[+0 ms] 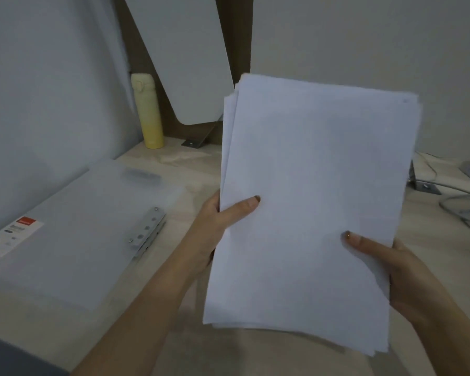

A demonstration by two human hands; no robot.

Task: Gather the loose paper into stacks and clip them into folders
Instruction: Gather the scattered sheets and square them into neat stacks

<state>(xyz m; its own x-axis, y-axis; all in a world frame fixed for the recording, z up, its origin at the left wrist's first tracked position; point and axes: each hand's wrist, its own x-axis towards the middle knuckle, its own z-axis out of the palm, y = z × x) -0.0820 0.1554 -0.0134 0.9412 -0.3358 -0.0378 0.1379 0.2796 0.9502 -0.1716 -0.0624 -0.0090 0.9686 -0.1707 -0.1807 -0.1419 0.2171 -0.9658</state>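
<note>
A stack of white paper [310, 202] is held up in the air in front of me, its sheets slightly uneven at the top left corner. My left hand [223, 215] grips its left edge, thumb on the front. On the right edge, my right hand [385, 264] grips it the same way, thumb across the top sheet. A translucent plastic folder [73, 240] lies on the desk at the left, with a metal clip bar [147, 232] along its right side and a red and white label near its left edge.
A yellow bottle [148, 109] stands at the back by a grey partition [52, 90]. A white panel [185, 55] leans behind it. Cables [461, 210] and a metal bracket [425, 185] lie at the right on the light wooden desk [185, 161].
</note>
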